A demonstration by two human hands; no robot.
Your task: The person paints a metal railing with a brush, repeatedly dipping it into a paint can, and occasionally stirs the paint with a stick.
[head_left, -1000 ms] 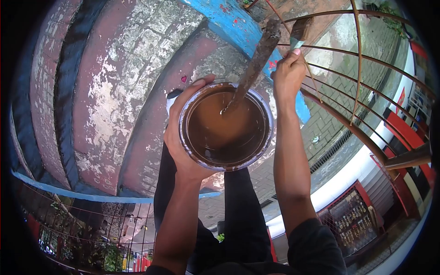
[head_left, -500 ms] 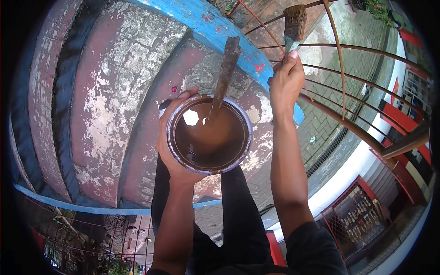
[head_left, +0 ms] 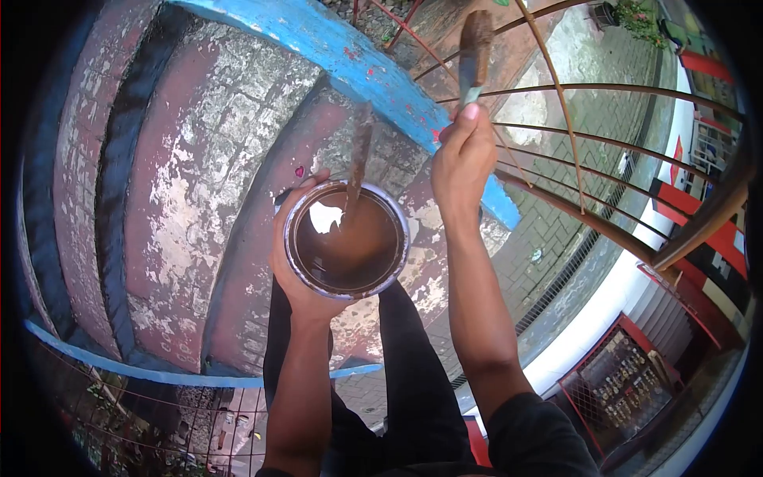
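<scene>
Head view: near centre frame, the left hand (head_left: pixel 296 285) curls round the side of a can (head_left: pixel 404 238), part of that hold hidden; above and right of it, the right hand (head_left: pixel 462 155) grips a brush (head_left: pixel 474 60) firmly, bristle end up. Tilting the can could slop brown liquid (head_left: pixel 350 270) out; its leaning stick (head_left: pixel 359 155) could slide; wet bristles could drip onto the fingers.
</scene>
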